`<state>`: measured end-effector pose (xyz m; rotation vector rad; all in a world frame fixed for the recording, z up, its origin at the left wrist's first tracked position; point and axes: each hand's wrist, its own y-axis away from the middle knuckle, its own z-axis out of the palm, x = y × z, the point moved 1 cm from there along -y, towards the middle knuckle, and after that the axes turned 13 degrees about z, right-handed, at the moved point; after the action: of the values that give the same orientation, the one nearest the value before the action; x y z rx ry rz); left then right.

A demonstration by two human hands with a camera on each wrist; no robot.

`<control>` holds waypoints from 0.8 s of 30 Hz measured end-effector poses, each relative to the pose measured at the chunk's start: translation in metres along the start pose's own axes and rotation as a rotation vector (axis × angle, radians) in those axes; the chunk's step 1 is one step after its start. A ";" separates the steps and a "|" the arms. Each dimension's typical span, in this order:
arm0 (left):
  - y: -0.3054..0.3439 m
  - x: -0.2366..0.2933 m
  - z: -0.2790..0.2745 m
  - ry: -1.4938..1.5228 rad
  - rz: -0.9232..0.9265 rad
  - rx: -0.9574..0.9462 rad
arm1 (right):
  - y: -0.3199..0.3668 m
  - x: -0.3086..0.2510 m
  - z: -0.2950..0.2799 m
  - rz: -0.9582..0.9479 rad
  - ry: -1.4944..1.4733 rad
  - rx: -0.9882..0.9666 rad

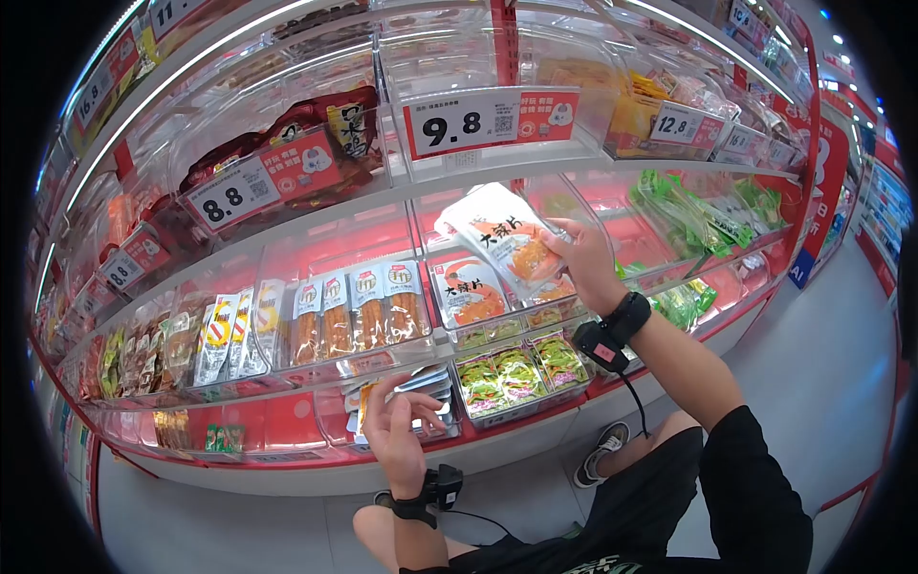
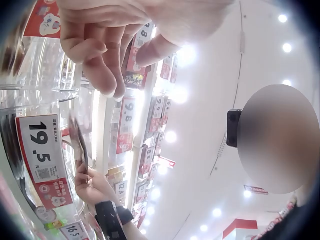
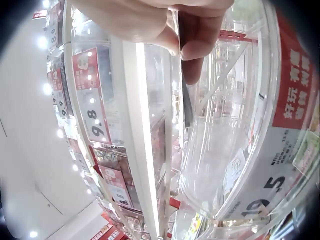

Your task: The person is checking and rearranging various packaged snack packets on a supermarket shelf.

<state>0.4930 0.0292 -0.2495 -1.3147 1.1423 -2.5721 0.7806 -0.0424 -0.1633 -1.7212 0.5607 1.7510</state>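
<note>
A white-topped snack packet (image 1: 513, 244) with black characters and an orange picture is pinched at its right edge by my right hand (image 1: 585, 263), above a clear bin. In the right wrist view, the fingers of my right hand (image 3: 192, 37) grip the packet (image 3: 187, 95), seen edge-on. A similar packet (image 1: 469, 290) lies in the bin below. My left hand (image 1: 397, 430) hangs in front of the lower shelf with loosely bent fingers and holds nothing; the left wrist view shows this hand (image 2: 107, 45) empty too.
Clear bins of sausage-like packs (image 1: 369, 311) stand left of the packet's bin, green packs (image 1: 684, 215) right. Below are green pouches (image 1: 516, 373). Price tags (image 1: 492, 122) line the shelf above. A shoe (image 1: 604, 452) is on the floor; a person's blurred head (image 2: 280, 140) shows at right.
</note>
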 end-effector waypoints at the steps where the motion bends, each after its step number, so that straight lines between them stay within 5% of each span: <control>1: 0.000 -0.002 0.000 -0.013 -0.003 -0.003 | -0.005 0.001 0.004 0.049 -0.008 0.073; 3: 0.001 -0.003 0.000 -0.032 -0.013 -0.001 | -0.018 0.013 0.009 0.051 -0.013 0.095; 6: 0.001 -0.003 0.000 -0.062 -0.033 0.001 | -0.030 0.029 0.015 0.062 0.770 -0.182; 11: 0.001 -0.002 -0.001 -0.136 -0.032 -0.017 | -0.038 0.031 0.028 -0.024 1.181 -0.341; 17: -0.001 -0.009 -0.003 -0.169 -0.016 -0.051 | -0.034 0.033 0.023 0.100 1.114 -0.353; 20: -0.006 -0.013 -0.010 -0.291 -0.089 -0.140 | -0.033 0.036 0.027 -0.012 1.135 -0.151; 22: -0.011 -0.024 -0.023 -0.675 -0.190 -0.236 | -0.036 0.043 0.024 -0.105 1.048 -0.120; 24: -0.015 -0.049 -0.049 -1.072 0.046 -0.282 | -0.031 0.041 0.026 -0.149 1.039 -0.105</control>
<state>0.4935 0.0860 -0.2921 -2.2104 1.2087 -1.2514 0.7844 0.0029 -0.1981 -2.6091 0.7249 0.6751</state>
